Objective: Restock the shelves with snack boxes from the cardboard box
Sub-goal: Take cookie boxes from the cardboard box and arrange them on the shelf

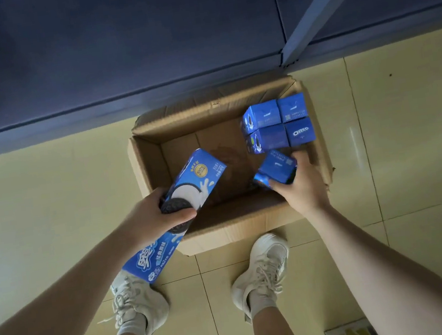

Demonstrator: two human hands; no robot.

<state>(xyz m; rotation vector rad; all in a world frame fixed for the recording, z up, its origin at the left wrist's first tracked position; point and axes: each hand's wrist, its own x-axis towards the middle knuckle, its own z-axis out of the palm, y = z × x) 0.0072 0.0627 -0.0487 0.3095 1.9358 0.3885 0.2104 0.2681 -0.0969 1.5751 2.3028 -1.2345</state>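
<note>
Four upright snack boxes [278, 124] in cardboard box [156, 159]; each hand's grip clamped on another.

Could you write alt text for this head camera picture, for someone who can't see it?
Seen from above, a person's left hand holds a long blue snack box while the right hand grips another blue box over an open cardboard box on a tiled floor. Four more blue boxes stand in its far right corner.

Soft daylight is on the pale floor [409, 141], the shelf [113, 54] above is dim, and the edges bend.
</note>
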